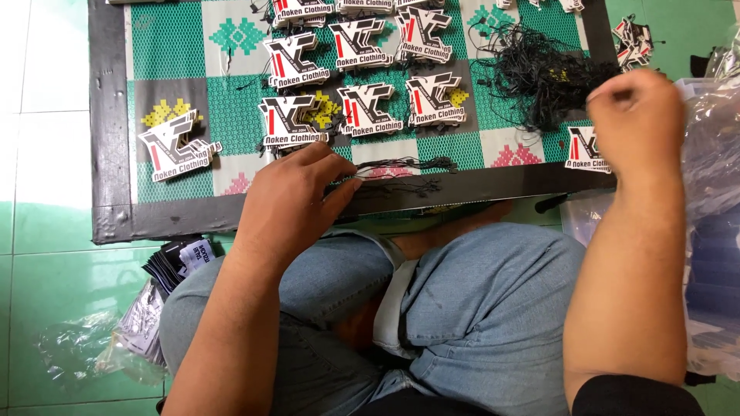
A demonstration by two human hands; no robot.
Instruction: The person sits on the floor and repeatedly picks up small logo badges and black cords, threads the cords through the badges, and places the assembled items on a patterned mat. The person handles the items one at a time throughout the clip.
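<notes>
**Tagging station: strings and die-cut tags on the mat**

Head view. The person is sitting cross-legged in jeans on a green tiled floor, facing a patterned mat [231,77] with a dark border. Stacks of die-cut hang tags [366,110], white, black and red, are lying in rows across it.

The left hand [297,202] is resting at the near edge of the mat, fingers [335,169] narrow and stretched flat, pressing on a small row of black strings [405,166] laid out beside them. Whether any string is actually pinched, I cannot tell.

The right hand [636,115] is hovering at the mat's far right, blurred, fingers curled in close together at the edge of a tangled heap of black strings [539,73]. It seems to be plucking at the heap; a held string cannot be made out. A single tag [586,150] is lying just under the wrist.

Judgement: the step in hand looks like drawing loose strings from the heap and lining them up near the left hand. The next move would call for a fine pinch to separate one string without dragging the tangle.

Clear plastic bags [713,154] are sitting to the right; bagged dark labels [173,262] are lying by the left knee.
</notes>
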